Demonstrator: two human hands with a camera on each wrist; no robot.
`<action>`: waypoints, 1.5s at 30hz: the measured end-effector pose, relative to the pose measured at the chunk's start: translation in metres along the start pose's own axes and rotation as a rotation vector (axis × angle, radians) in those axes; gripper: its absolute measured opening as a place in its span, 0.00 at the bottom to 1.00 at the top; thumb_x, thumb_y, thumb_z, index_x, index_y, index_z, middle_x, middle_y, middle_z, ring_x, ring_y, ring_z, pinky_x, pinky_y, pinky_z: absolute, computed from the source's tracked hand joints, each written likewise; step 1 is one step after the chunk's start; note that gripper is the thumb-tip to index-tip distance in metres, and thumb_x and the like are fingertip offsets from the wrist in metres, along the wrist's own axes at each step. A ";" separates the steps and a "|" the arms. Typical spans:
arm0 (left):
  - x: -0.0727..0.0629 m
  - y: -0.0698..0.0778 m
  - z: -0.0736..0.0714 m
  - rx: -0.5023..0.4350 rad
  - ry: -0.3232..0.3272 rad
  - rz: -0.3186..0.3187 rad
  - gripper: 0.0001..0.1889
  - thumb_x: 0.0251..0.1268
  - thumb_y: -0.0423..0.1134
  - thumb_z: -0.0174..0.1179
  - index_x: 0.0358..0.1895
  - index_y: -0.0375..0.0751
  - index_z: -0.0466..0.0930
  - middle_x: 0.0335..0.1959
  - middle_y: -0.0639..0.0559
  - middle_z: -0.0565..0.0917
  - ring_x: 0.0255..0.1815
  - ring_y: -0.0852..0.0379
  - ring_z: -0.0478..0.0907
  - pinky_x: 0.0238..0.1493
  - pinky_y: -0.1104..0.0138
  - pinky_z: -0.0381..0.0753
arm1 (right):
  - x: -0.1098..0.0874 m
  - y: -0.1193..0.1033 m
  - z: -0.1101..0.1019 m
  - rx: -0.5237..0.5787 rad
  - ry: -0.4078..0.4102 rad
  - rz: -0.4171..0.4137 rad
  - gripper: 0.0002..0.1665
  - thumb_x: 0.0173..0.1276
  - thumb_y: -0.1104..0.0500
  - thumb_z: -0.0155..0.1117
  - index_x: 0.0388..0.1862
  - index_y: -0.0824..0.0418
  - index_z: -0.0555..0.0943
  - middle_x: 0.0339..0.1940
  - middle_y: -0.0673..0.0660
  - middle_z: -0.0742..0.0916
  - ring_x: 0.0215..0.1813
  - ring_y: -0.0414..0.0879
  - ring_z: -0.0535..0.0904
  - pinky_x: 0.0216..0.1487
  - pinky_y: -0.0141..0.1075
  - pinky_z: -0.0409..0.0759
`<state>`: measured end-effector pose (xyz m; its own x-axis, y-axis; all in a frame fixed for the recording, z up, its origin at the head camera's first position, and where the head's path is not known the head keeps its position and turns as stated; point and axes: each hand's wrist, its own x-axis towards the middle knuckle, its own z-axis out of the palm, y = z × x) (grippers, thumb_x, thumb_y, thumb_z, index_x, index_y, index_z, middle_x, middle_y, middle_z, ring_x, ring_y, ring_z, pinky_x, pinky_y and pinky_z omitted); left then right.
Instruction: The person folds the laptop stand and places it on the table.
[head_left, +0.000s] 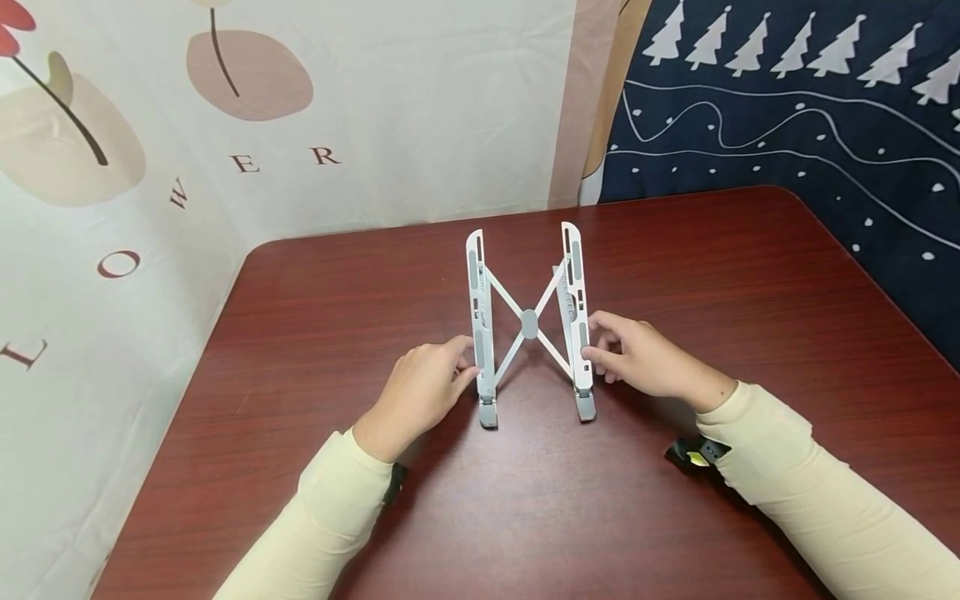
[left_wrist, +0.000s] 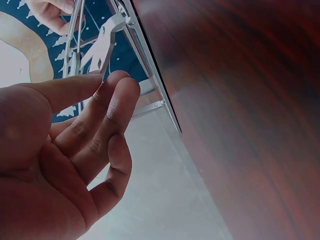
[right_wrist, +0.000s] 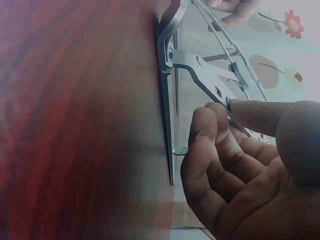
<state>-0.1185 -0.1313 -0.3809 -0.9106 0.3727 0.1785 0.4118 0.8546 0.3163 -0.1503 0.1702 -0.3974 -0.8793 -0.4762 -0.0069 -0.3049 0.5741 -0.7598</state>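
Observation:
A silver folding laptop stand [head_left: 529, 324] stands opened out on the table, its two side rails joined by an X-shaped brace with a grey hub. My left hand [head_left: 424, 385] pinches the lower part of the left rail between thumb and fingers. On the opposite side, my right hand [head_left: 637, 357] pinches the right rail at about the same height. Seen from the left wrist, the rail of the stand [left_wrist: 106, 42] meets the thumb tip. In the right wrist view, the thumb presses the rail [right_wrist: 212, 90] with curled fingers behind it.
The dark red wooden table [head_left: 315, 317] carries the stand. Behind it hang a pale curtain [head_left: 420, 100] with letters and flowers and a navy cloth [head_left: 787, 125] with white trees. Black straps [head_left: 697, 452] sit at the wrists.

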 end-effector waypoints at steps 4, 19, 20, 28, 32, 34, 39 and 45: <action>0.000 0.000 0.001 0.006 0.009 0.008 0.14 0.63 0.38 0.68 0.51 0.41 0.81 0.30 0.55 0.89 0.33 0.52 0.87 0.37 0.54 0.83 | 0.000 0.000 0.000 0.001 0.000 -0.002 0.09 0.71 0.65 0.62 0.47 0.63 0.74 0.20 0.54 0.84 0.22 0.43 0.80 0.25 0.34 0.80; 0.000 0.000 0.000 -0.001 0.000 0.000 0.14 0.64 0.38 0.67 0.51 0.42 0.82 0.31 0.56 0.89 0.33 0.53 0.87 0.36 0.54 0.82 | 0.000 -0.002 0.002 -0.008 0.004 -0.003 0.08 0.72 0.65 0.62 0.46 0.63 0.74 0.20 0.55 0.84 0.22 0.42 0.79 0.25 0.34 0.79; 0.000 0.000 0.000 -0.001 0.000 0.000 0.14 0.64 0.38 0.67 0.51 0.42 0.82 0.31 0.56 0.89 0.33 0.53 0.87 0.36 0.54 0.82 | 0.000 -0.002 0.002 -0.007 0.003 -0.002 0.08 0.72 0.65 0.62 0.46 0.63 0.74 0.20 0.55 0.84 0.22 0.42 0.79 0.25 0.34 0.79; 0.000 0.000 0.001 -0.005 -0.002 0.006 0.14 0.63 0.38 0.68 0.50 0.42 0.82 0.30 0.56 0.89 0.32 0.53 0.86 0.35 0.54 0.82 | 0.000 -0.002 0.003 -0.007 0.002 -0.006 0.09 0.72 0.65 0.62 0.47 0.63 0.74 0.21 0.55 0.84 0.22 0.42 0.79 0.25 0.34 0.79; -0.001 0.001 0.001 0.002 -0.008 0.014 0.14 0.63 0.38 0.68 0.51 0.42 0.82 0.30 0.56 0.89 0.32 0.54 0.87 0.36 0.54 0.82 | 0.000 -0.002 0.004 -0.012 0.003 -0.008 0.09 0.71 0.65 0.62 0.47 0.63 0.74 0.20 0.55 0.84 0.22 0.42 0.79 0.25 0.34 0.79; -0.001 0.001 0.001 0.002 -0.012 0.014 0.14 0.64 0.38 0.68 0.51 0.42 0.82 0.30 0.56 0.89 0.33 0.54 0.87 0.36 0.54 0.82 | 0.000 -0.002 0.004 -0.010 0.001 -0.008 0.09 0.71 0.65 0.62 0.46 0.63 0.74 0.20 0.55 0.84 0.22 0.42 0.80 0.25 0.34 0.79; -0.001 0.001 0.001 0.005 -0.015 0.015 0.14 0.64 0.38 0.68 0.51 0.43 0.82 0.30 0.57 0.89 0.33 0.54 0.87 0.36 0.54 0.83 | 0.000 -0.003 0.004 -0.002 -0.002 -0.007 0.09 0.72 0.65 0.62 0.47 0.63 0.74 0.20 0.55 0.84 0.22 0.43 0.80 0.25 0.34 0.79; -0.001 0.001 0.001 0.009 -0.018 0.018 0.14 0.64 0.38 0.68 0.52 0.43 0.82 0.30 0.57 0.89 0.32 0.54 0.86 0.36 0.54 0.82 | -0.001 -0.003 0.005 -0.005 0.001 -0.007 0.09 0.71 0.65 0.62 0.47 0.63 0.73 0.20 0.55 0.84 0.22 0.43 0.79 0.25 0.34 0.79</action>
<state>-0.1172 -0.1304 -0.3818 -0.9038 0.3941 0.1670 0.4274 0.8510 0.3053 -0.1470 0.1656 -0.3979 -0.8776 -0.4794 -0.0012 -0.3127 0.5743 -0.7566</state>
